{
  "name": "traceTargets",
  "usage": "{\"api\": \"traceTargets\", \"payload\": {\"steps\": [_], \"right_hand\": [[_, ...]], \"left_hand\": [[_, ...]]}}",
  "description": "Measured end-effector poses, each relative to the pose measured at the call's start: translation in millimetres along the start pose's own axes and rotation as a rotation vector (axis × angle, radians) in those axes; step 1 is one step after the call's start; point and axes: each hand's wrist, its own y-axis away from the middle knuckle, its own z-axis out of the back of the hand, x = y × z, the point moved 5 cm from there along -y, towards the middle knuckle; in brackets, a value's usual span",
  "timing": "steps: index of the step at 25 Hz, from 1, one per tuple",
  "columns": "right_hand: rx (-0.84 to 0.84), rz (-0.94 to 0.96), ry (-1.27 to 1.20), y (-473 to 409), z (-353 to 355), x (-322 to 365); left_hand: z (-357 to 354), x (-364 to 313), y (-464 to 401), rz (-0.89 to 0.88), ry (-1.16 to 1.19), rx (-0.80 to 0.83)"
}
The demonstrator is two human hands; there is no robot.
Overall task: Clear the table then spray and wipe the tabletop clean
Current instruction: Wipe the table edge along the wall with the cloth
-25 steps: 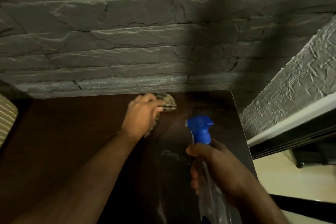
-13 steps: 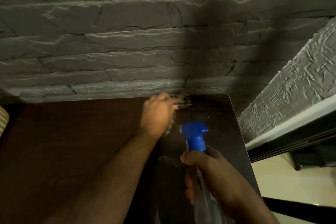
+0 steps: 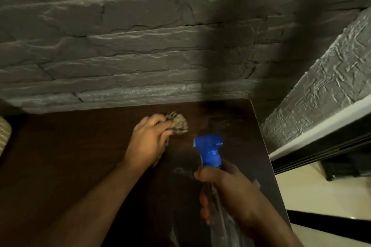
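The dark brown tabletop [image 3: 70, 162] fills the lower half of the view, with faint wet streaks on its right part. My left hand [image 3: 149, 140] grips a crumpled brownish cloth [image 3: 178, 123] and presses it on the table near the far edge. My right hand [image 3: 230, 192] holds a clear spray bottle with a blue trigger head [image 3: 209, 151] upright above the near right part of the table. The bottle's lower body is partly hidden by my fingers.
A grey stone-textured wall [image 3: 140, 56] runs along the table's far edge. A textured grey wall [image 3: 321, 96] with a white ledge stands to the right. A pale floor [image 3: 321, 192] lies beyond the table's right edge. A woven cushion [image 3: 4, 136] shows at the left.
My left hand swept the cloth right along the far edge, then back left a little. My right hand with the bottle stayed almost in place.
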Motion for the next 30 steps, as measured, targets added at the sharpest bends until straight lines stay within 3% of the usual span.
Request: {"api": "traceTargets", "payload": {"steps": [5,8,10,14,21,26,28,30], "right_hand": [[-0.039,-0.005,0.005,10.0,2.2,-5.3],[-0.034,-0.015,0.012,14.4,-0.1,-13.6],[-0.047,-0.027,0.003,23.6,-4.2,-20.8],[-0.054,-0.03,-0.032,40.4,-15.6,-34.8],[-0.125,-0.053,-0.005,51.0,-43.8,-52.0],[-0.228,-0.021,0.001,58.2,-39.9,-41.0],[-0.228,-0.026,0.011,63.9,-37.2,-38.7],[-0.216,-0.026,0.016,68.5,-38.8,-36.2]], "left_hand": [[-1.6,-0.2,-39.3,0.258,0.028,0.001],[-19.6,-42.4,-31.4,-0.018,0.091,0.098],[-13.1,-28.2,-1.9,-0.185,0.117,0.119],[4.2,17.0,-31.4,-0.009,0.06,0.086],[-2.2,-9.9,-27.4,0.002,0.123,0.075],[-3.5,-49.1,60.1,-0.363,0.182,0.245],[3.1,-18.2,48.8,-0.253,0.185,0.189],[2.0,-2.4,2.1,0.036,0.127,0.105]]}}
